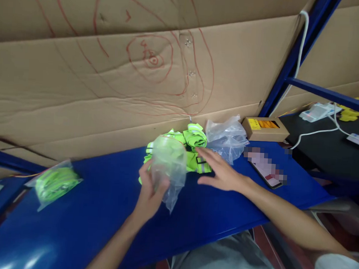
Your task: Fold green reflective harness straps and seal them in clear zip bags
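Note:
My left hand [150,193] is closed on an empty clear plastic bag [169,166], holding it upright over the blue shelf top [103,211]. My right hand [221,171] is open, fingers stretched out flat, reaching toward a pile of folded neon-green reflective vests [194,141] that lies against the cardboard wall. The hand hovers just right of the pile, close to one folded piece [202,166]. A bunch of empty clear bags [225,139] lies right of the pile.
A bagged green vest [55,183] lies at the left of the shelf. A phone [266,167] and a small brown box [264,128] sit at the right. A cardboard wall [109,86] backs the shelf. White cables and a power strip [316,111] are at far right.

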Demonstrator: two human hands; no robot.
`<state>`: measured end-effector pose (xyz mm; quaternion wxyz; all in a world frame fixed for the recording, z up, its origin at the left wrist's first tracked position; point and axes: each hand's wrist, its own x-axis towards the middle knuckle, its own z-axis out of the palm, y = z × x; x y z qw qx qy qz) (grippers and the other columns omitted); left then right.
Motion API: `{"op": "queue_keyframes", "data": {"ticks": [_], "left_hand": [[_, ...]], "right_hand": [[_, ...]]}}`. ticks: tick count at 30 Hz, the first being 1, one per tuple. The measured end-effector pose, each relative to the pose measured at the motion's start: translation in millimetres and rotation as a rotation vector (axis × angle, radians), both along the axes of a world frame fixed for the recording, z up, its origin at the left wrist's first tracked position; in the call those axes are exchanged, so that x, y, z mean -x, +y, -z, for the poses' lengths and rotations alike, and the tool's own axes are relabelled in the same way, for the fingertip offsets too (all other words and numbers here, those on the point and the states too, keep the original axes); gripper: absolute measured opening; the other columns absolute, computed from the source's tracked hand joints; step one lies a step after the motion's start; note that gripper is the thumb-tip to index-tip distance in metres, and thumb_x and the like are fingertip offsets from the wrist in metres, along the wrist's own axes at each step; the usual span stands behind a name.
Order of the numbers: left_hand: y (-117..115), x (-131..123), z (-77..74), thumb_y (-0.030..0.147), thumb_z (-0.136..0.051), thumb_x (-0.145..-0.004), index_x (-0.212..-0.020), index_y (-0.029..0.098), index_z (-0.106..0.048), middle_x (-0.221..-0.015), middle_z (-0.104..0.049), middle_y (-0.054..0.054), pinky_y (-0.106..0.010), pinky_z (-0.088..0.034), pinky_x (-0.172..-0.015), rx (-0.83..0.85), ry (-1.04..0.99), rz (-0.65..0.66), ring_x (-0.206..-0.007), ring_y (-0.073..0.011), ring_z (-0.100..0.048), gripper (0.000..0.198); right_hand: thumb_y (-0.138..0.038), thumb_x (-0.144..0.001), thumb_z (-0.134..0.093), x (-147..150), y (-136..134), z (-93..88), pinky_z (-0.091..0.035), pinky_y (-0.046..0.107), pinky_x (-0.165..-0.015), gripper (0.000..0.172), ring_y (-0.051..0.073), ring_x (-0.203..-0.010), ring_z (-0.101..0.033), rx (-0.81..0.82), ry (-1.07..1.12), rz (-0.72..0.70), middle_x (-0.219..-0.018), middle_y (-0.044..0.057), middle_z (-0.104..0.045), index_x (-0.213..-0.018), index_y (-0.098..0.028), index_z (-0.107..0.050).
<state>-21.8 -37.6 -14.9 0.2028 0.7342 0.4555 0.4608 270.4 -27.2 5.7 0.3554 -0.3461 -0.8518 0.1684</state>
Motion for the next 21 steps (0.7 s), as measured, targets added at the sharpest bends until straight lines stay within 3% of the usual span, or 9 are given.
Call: {"op": "queue_keyframes", "data": {"ticks": [2, 3, 6, 8, 11, 15, 17, 19, 21], "left_hand": [[-6, -7, 3.8, 0.041, -0.067, -0.092, -0.144, 0.021, -0.038, -0.133, -0.056, -0.017, -0.045, -0.054, -0.098, -0.142, 0.251, 0.111, -0.121, -0.0296, -0.061, 0.063], [-9, -10, 5.2, 0.039, -0.07, -0.09, -0.14, 0.021, -0.044, -0.13, -0.058, -0.016, -0.046, -0.053, -0.098, -0.208, 0.382, 0.178, -0.12, -0.0309, -0.061, 0.059], [-14, -15, 6.9, 0.044, -0.072, -0.09, -0.138, 0.021, -0.049, -0.127, -0.061, -0.016, -0.049, -0.05, -0.1, -0.353, 0.592, 0.325, -0.119, -0.0326, -0.06, 0.059], [-13, -15, 5.9, 0.049, -0.071, -0.09, -0.144, 0.02, -0.043, -0.133, -0.057, -0.019, -0.052, -0.048, -0.103, -0.426, 0.579, 0.297, -0.124, -0.0342, -0.057, 0.067], [-4, -8, 1.6, 0.041, -0.071, -0.092, -0.143, 0.022, -0.042, -0.14, -0.051, -0.021, -0.052, -0.046, -0.104, -0.484, 0.572, 0.191, -0.129, -0.0348, -0.053, 0.062], [24, 16, -10.7, 0.039, -0.068, -0.094, -0.141, 0.021, -0.045, -0.14, -0.053, -0.022, -0.052, -0.044, -0.102, -0.465, 0.599, -0.086, -0.128, -0.0363, -0.054, 0.055], [41, 38, -19.7, 0.044, -0.066, -0.094, -0.142, 0.02, -0.049, -0.142, -0.052, -0.023, -0.055, -0.04, -0.105, -0.402, 0.601, -0.335, -0.131, -0.039, -0.052, 0.057], [55, 67, -27.7, 0.046, -0.063, -0.094, -0.145, 0.018, -0.05, -0.147, -0.046, -0.025, -0.06, -0.035, -0.11, -0.293, 0.571, -0.634, -0.138, -0.0426, -0.045, 0.06], [64, 102, -30.6, 0.044, -0.061, -0.094, -0.147, 0.016, -0.047, -0.152, -0.042, -0.025, -0.062, -0.031, -0.114, -0.158, 0.497, -0.901, -0.142, -0.0428, -0.041, 0.062]], "right_hand": [[-0.062, -0.082, -0.077, 17, -15, 2.9, -0.042, 0.05, -0.119, 0.109, 0.034, -0.148, -0.044, 0.055, 0.016, -0.111, -0.163, 0.021, -0.039, -0.165, -0.021, -0.02], [-0.062, -0.081, -0.078, 24, -22, 5.1, -0.046, 0.047, -0.116, 0.105, 0.033, -0.144, -0.05, 0.086, 0.036, -0.152, -0.16, 0.02, -0.044, -0.163, -0.02, -0.026], [-0.046, -0.095, -0.068, 33, -29, 9.7, -0.054, 0.038, -0.107, 0.065, 0.026, -0.129, -0.065, 0.099, 0.11, -0.14, -0.146, 0.014, -0.062, -0.152, -0.023, -0.048], [-0.033, -0.102, -0.058, 26, -24, 7.3, -0.057, 0.035, -0.103, 0.044, 0.022, -0.12, -0.07, -0.001, 0.157, -0.032, -0.137, 0.009, -0.069, -0.146, -0.026, -0.055], [-0.024, -0.102, -0.056, -5, -9, -3.9, -0.058, 0.038, -0.099, 0.035, 0.021, -0.111, -0.072, -0.291, 0.207, 0.273, -0.127, 0.005, -0.073, -0.137, -0.03, -0.062], [-0.037, -0.104, -0.053, -60, 9, -21.7, -0.053, 0.048, -0.101, 0.039, 0.028, -0.116, -0.067, -0.788, 0.244, 0.674, -0.126, 0.011, -0.068, -0.141, -0.027, -0.057], [-0.056, -0.1, -0.053, -80, 17, -27.5, -0.046, 0.055, -0.105, 0.059, 0.032, -0.124, -0.06, -1.052, 0.201, 0.758, -0.134, 0.015, -0.058, -0.15, -0.024, -0.048], [-0.062, -0.096, -0.057, -91, 26, -27.4, -0.041, 0.056, -0.108, 0.078, 0.036, -0.136, -0.05, -0.994, 0.005, 0.829, -0.147, 0.021, -0.047, -0.159, -0.022, -0.033], [-0.066, -0.095, -0.057, -95, 37, -17.6, -0.033, 0.057, -0.113, 0.087, 0.035, -0.145, -0.04, -0.664, -0.297, 0.844, -0.155, 0.023, -0.043, -0.162, -0.019, -0.027]]}}
